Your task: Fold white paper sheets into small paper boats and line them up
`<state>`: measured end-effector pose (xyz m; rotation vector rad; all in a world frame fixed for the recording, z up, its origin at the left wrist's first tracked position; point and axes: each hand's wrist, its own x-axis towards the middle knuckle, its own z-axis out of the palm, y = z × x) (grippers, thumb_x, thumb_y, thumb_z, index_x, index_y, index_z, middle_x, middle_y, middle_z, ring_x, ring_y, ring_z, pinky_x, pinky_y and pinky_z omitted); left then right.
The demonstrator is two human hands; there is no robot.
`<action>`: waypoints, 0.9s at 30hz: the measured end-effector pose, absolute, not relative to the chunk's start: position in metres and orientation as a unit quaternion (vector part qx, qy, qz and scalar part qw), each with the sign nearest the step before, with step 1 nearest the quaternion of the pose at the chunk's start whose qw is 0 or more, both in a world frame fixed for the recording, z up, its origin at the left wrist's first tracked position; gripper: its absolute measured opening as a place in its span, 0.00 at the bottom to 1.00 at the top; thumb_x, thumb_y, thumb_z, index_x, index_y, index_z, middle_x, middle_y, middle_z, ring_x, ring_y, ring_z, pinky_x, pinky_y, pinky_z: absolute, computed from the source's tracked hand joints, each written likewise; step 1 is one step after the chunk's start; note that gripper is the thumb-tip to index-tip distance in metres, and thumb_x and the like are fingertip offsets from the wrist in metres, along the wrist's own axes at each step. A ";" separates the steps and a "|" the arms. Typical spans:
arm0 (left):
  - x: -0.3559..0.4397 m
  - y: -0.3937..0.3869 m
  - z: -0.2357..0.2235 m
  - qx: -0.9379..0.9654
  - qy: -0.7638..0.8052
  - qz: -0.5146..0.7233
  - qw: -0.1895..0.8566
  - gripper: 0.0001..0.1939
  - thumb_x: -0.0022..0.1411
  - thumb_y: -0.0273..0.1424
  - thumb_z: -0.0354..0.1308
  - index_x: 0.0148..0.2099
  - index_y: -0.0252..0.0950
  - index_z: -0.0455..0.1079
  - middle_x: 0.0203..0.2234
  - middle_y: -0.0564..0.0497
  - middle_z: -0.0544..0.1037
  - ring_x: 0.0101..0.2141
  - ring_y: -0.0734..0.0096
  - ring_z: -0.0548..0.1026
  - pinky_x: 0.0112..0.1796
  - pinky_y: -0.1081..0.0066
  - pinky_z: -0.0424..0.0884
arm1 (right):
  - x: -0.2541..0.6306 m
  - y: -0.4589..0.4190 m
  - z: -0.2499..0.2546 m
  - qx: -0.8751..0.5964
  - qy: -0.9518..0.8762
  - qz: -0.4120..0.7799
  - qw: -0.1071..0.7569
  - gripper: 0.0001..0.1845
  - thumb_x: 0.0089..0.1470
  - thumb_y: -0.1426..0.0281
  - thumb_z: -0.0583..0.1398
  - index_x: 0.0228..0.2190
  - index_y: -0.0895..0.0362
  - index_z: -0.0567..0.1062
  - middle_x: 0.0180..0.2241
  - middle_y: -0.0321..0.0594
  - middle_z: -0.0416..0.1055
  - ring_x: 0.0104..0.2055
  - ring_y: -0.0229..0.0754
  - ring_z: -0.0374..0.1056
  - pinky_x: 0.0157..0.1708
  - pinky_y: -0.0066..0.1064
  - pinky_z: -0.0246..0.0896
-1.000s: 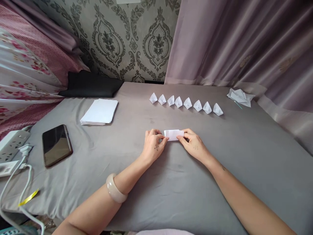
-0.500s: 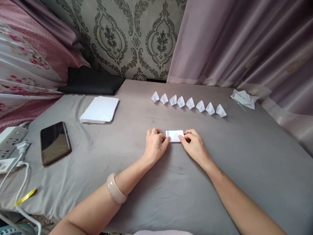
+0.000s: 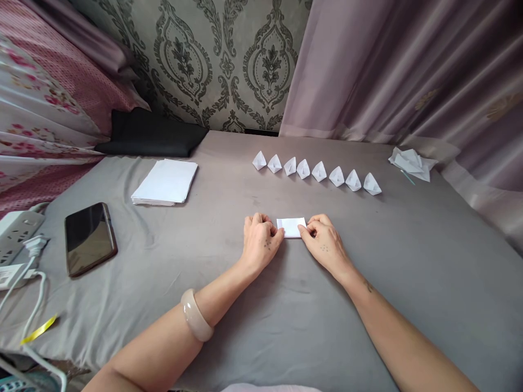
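A small folded sheet of white paper (image 3: 291, 227) lies at the middle of the cloth-covered surface, its long side running left to right. My left hand (image 3: 261, 239) pinches its left end between thumb and curled fingers. At the other end, my right hand (image 3: 324, 239) grips the paper's right edge with thumb and fingers. Beyond the hands stands a row of several folded paper boats (image 3: 320, 171). Further left is a stack of white paper sheets (image 3: 165, 181).
A phone (image 3: 90, 238) lies at the left, beside a white power strip (image 3: 18, 231) with cables and a yellow strip (image 3: 39, 330). Black cloth (image 3: 153, 133) is at the back left. Crumpled white paper (image 3: 412, 163) and a thin green stick (image 3: 407, 177) sit back right, near the curtain.
The view has shifted very slightly. Both hands keep their hold on the folded paper, with hardly any movement.
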<state>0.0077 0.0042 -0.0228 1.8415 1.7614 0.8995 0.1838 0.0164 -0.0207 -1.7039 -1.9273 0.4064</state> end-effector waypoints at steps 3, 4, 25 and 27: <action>0.008 0.004 -0.022 0.661 0.641 0.318 0.225 0.14 0.58 0.33 0.59 0.21 0.36 0.69 0.34 0.46 0.70 0.39 0.61 0.64 0.41 0.58 0.68 | 0.183 0.017 -0.021 -0.636 -0.711 0.150 0.259 0.16 0.55 0.63 0.57 0.18 0.55 0.65 0.35 0.39 0.67 0.25 0.35 0.62 0.31 0.32 0.59; 0.008 0.004 -0.022 0.661 0.642 0.318 0.226 0.14 0.58 0.33 0.59 0.21 0.36 0.68 0.34 0.46 0.70 0.39 0.61 0.64 0.41 0.58 0.68 | 0.183 0.017 -0.021 -0.636 -0.711 0.149 0.258 0.16 0.55 0.63 0.57 0.18 0.55 0.65 0.35 0.39 0.67 0.26 0.35 0.62 0.31 0.32 0.58; 0.007 0.005 -0.022 0.689 0.643 0.277 0.187 0.08 0.60 0.34 0.56 0.30 0.36 0.65 0.34 0.46 0.69 0.37 0.61 0.63 0.41 0.59 0.66 | 0.183 0.016 -0.019 -0.647 -0.714 0.142 0.226 0.17 0.55 0.62 0.57 0.19 0.54 0.62 0.33 0.37 0.65 0.27 0.36 0.62 0.31 0.31 0.58; 0.006 0.004 -0.020 0.705 0.637 0.261 0.172 0.06 0.62 0.34 0.54 0.36 0.37 0.65 0.37 0.46 0.69 0.37 0.61 0.63 0.40 0.60 0.65 | 0.183 0.017 -0.019 -0.645 -0.718 0.138 0.221 0.17 0.56 0.62 0.56 0.19 0.54 0.63 0.33 0.37 0.64 0.26 0.36 0.62 0.30 0.31 0.58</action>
